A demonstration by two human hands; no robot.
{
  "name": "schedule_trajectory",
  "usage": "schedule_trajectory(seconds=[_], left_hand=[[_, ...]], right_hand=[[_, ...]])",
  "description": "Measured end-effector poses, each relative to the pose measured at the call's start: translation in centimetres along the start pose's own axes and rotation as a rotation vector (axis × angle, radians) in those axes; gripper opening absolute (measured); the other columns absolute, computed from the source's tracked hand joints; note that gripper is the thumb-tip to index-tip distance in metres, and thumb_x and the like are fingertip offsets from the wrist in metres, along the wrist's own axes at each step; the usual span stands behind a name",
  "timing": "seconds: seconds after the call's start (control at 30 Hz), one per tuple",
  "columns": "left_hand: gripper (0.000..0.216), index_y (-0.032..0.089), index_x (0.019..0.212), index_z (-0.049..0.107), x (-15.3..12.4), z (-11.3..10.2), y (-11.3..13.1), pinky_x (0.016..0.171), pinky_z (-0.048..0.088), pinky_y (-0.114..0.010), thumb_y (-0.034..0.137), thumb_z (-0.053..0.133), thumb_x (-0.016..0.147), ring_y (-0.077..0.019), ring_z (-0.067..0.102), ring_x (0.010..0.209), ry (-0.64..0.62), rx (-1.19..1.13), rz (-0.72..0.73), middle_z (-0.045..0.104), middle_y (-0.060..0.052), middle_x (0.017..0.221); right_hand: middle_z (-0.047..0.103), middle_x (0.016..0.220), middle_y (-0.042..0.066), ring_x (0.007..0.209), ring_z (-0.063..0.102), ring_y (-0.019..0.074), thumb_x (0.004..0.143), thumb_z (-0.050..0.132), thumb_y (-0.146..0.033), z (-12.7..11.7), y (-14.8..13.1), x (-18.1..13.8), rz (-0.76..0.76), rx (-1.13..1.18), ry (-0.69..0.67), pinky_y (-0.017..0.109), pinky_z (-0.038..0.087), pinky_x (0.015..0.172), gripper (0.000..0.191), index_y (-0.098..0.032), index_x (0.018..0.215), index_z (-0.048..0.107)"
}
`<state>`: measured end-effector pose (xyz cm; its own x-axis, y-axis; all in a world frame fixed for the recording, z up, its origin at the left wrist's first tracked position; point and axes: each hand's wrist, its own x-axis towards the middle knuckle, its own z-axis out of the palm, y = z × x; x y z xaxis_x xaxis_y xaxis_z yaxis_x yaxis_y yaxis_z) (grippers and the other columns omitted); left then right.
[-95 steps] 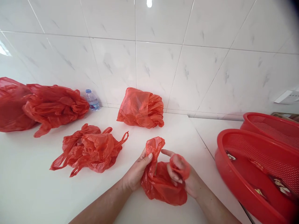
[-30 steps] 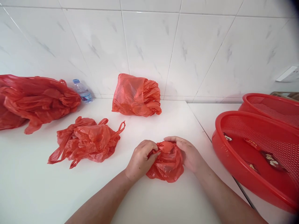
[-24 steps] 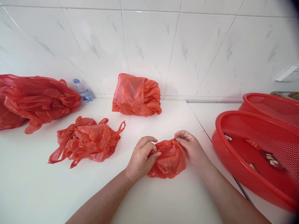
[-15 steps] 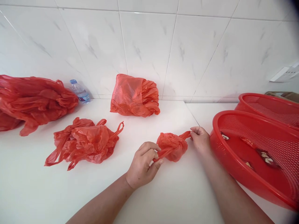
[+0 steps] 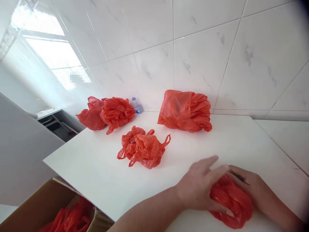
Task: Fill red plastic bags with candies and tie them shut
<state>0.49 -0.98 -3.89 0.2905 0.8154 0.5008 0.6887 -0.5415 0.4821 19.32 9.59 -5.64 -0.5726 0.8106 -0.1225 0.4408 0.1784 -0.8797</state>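
A small knotted red plastic bag (image 5: 233, 201) is between my two hands at the lower right, over the white table. My left hand (image 5: 200, 187) cups its left side, thumb along the near face and some fingers stretched over the top. Around its far right side curls my right hand (image 5: 251, 183), its fingertips partly hidden behind the bag and the left hand. Farther left on the table lies a loose red bag with handles (image 5: 147, 149). A folded stack of red bags (image 5: 184, 111) rests against the tiled wall.
More bunched red bags (image 5: 116, 112) sit at the table's far left, beside a small water bottle (image 5: 136, 106). Below the table's left edge, an open cardboard box (image 5: 33, 204) holds red bags. A grey panel (image 5: 24, 154) stands left of the table.
My view has swung left, bringing the cardboard box in and taking the red baskets out. My hands have let go of the bag's handle ends and closed around its body.
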Motion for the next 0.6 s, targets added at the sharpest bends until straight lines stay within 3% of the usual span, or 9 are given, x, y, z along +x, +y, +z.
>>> schedule_trajectory(seconds=[0.1,0.17,0.3,0.37,0.43,0.5,0.57,0.6], left_hand=[[0.059,0.024,0.133,0.042,0.0,0.0,-0.3,0.091,0.048,-0.033,0.036,0.058,0.079,-0.0224,0.057,0.109,-0.151,0.017,0.025,0.056,-0.009,0.127],[0.047,0.024,0.126,0.05,0.0,-0.9,-0.2,0.079,0.052,-0.03,0.029,0.055,0.079,-0.0206,0.063,0.092,-0.179,0.08,-0.028,0.065,-0.005,0.111],[0.049,0.026,0.12,0.053,-0.7,-4.6,1.0,0.073,0.052,-0.029,0.015,0.058,0.072,-0.0181,0.063,0.083,-0.116,0.162,-0.15,0.067,0.0,0.101],[0.039,0.026,0.108,0.059,-1.7,-6.7,1.6,0.078,0.05,-0.034,0.013,0.059,0.071,-0.0186,0.061,0.083,0.005,0.255,-0.219,0.067,-0.001,0.095],[0.032,0.025,0.101,0.061,-2.9,-8.6,1.9,0.087,0.046,-0.044,0.013,0.061,0.071,-0.0249,0.057,0.098,0.197,0.425,-0.341,0.063,-0.005,0.107],[0.049,0.026,0.112,0.057,-4.2,-9.8,1.5,0.094,0.036,-0.057,0.017,0.069,0.066,-0.0368,0.038,0.123,0.361,0.598,-0.504,0.044,-0.011,0.135],[0.082,0.028,0.129,0.045,-5.5,-10.4,0.7,0.093,0.032,-0.064,0.024,0.079,0.054,-0.0456,0.02,0.131,0.397,0.665,-0.656,0.022,-0.014,0.148],[0.092,0.028,0.132,0.042,-6.1,-10.4,0.2,0.091,0.035,-0.062,0.026,0.082,0.049,-0.0468,0.022,0.13,0.357,0.644,-0.703,0.021,-0.016,0.147]], right_hand=[[0.068,0.103,0.004,0.089,0.063,0.0248,0.076,0.053,-0.055,-0.1,0.5,0.5,0.006,-0.022,0.067,0.03,0.052,0.07,0.036,-0.028,0.096,0.066],[0.068,0.103,0.003,0.093,0.063,0.025,0.074,0.054,-0.056,-0.5,1.0,1.0,0.018,-0.045,0.153,0.03,0.052,0.07,0.039,-0.029,0.099,0.065],[0.069,0.099,0.004,0.089,0.064,0.0256,0.071,0.055,-0.057,-0.8,1.2,1.3,0.06,-0.076,0.172,0.032,0.053,0.068,0.04,-0.029,0.099,0.066],[0.069,0.1,0.004,0.089,0.064,0.0262,0.071,0.055,-0.057,-0.6,1.0,1.1,0.052,-0.076,0.152,0.034,0.053,0.069,0.039,-0.029,0.097,0.066],[0.068,0.102,0.005,0.091,0.064,0.0276,0.069,0.056,-0.058,-0.3,0.9,1.1,0.038,-0.081,0.155,0.036,0.053,0.071,0.039,-0.03,0.094,0.067],[0.068,0.104,0.005,0.094,0.063,0.0278,0.069,0.056,-0.059,-0.2,1.1,1.1,0.041,-0.094,0.162,0.037,0.053,0.074,0.036,-0.033,0.09,0.067],[0.067,0.106,0.004,0.096,0.063,0.0258,0.069,0.057,-0.059,-0.2,1.4,1.3,0.05,-0.106,0.152,0.035,0.051,0.075,0.03,-0.038,0.086,0.067],[0.067,0.105,0.004,0.094,0.064,0.0248,0.068,0.058,-0.058,-0.2,1.7,1.4,0.041,-0.106,0.17,0.033,0.05,0.074,0.026,-0.04,0.084,0.067]])
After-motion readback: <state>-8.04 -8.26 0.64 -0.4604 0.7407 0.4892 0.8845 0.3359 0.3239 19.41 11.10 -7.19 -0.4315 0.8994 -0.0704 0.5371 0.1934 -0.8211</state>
